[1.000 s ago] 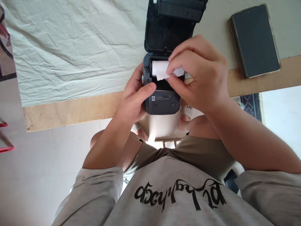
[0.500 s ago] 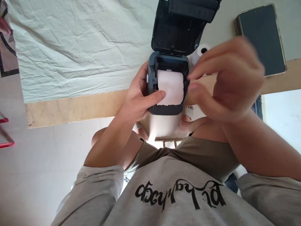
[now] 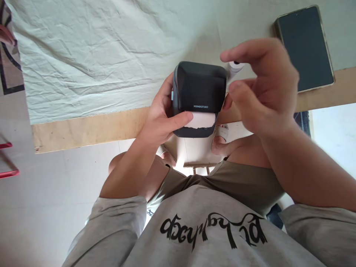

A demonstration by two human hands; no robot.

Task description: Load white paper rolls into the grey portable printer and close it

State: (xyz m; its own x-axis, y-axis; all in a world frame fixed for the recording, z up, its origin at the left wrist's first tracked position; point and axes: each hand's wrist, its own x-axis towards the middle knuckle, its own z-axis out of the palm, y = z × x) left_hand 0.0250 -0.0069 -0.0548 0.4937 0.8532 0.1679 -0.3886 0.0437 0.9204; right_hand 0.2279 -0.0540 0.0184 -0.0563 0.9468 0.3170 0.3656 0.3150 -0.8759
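Observation:
A dark label printer point(image 3: 201, 83) is held over the table's front edge, its lid down over the paper compartment. White paper point(image 3: 200, 120) sticks out from under the lid's front edge, with a ragged end. My left hand point(image 3: 167, 115) grips the printer from its left side, the thumb resting on the paper's left edge. To the right of the printer, my right hand point(image 3: 264, 81) is raised with thumb and forefinger apart, holding nothing. Partly behind its fingers stands a white paper roll point(image 3: 236, 66).
A phone point(image 3: 307, 48) lies on a box-like thing at the right of the table. A pale wrinkled cloth point(image 3: 97, 55) covers the table, leaving a bare wooden edge point(image 3: 89, 126) in front. A red frame-like object point(image 3: 9, 173) shows at the far left.
The printer's lid, raised before, has swung down over the paper roll inside. My right hand has opened its fingers wider and moved slightly left, away from the printer's side.

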